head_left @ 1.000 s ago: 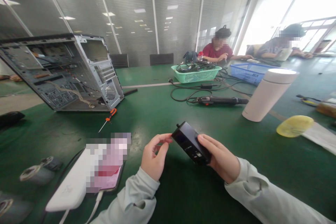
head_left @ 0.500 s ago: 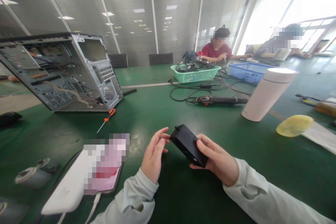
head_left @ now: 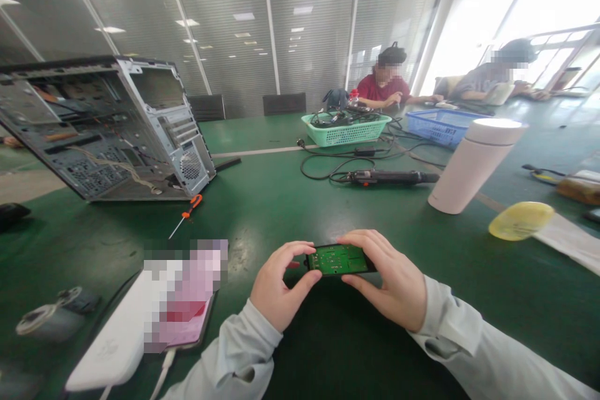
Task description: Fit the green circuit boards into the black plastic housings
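Observation:
Between my two hands is a small black case with a green circuit board [head_left: 338, 259] showing on its upward face. My left hand [head_left: 284, 284] pinches its left end, thumb below and fingers along the top edge. Around the right end, my right hand [head_left: 387, 275] is closed with thumb and fingers on opposite edges. A small red bit, which I cannot make out, shows by the left fingers. To the left lie a phone [head_left: 194, 312] with a blurred screen and a white power bank [head_left: 112, 337] with cables.
An opened computer case [head_left: 140, 131] stands at left, with an orange screwdriver [head_left: 191, 207] before it. Grey cylindrical parts [head_left: 51, 320] lie front left. Beyond are a black electric screwdriver [head_left: 389, 178], a green basket [head_left: 344, 132] of cables, a blue basket [head_left: 435, 128], a tumbler [head_left: 475, 165] and two people.
The black case has been turned so its circuit board faces up. My left hand, open beside it before, now grips its left end, while my right hand still holds the other end.

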The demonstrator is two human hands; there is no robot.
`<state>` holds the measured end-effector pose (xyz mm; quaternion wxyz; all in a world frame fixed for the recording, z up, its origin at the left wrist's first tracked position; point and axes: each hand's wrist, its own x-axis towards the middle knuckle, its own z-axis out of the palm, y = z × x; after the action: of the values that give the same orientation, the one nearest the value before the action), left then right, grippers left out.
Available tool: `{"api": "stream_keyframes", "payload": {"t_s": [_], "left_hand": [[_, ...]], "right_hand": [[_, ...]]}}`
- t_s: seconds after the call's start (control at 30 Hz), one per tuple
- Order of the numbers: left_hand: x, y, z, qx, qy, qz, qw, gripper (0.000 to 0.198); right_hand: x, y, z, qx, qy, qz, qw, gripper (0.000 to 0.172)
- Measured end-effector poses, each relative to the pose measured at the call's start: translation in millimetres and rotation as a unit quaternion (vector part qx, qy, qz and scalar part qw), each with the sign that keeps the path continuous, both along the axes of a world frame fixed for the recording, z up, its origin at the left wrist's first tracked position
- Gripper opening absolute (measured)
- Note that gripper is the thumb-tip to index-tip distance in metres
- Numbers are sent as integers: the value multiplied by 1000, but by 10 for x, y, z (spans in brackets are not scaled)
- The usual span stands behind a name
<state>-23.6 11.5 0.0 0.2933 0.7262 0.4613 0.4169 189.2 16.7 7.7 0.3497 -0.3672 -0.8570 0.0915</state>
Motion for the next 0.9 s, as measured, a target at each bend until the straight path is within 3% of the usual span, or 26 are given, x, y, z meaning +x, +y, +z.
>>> {"api": "stream_keyframes", "payload": {"t_s": [0.23,0.5,0.7,0.8,0.9], "left_hand": [[10,-37,6,57,18,-8,998,18],[33,-120,78,156,49,12,986,19],[50,-137,173,268,182,22,946,39],[45,-140,176,307,215,34,927,34],[26,-165,184,327,210,32,921,33]], "right_hand": [[-25,22,-59,-25,34,-7,999,37],[-54,-23,-11,11,6,-24,1000,36],[-79,-68,31,72,-29,-13,997,30],[-74,-65,35,96,-43,-8,994,30],[-40,-31,26,88,-34,-31,995,41]]}}
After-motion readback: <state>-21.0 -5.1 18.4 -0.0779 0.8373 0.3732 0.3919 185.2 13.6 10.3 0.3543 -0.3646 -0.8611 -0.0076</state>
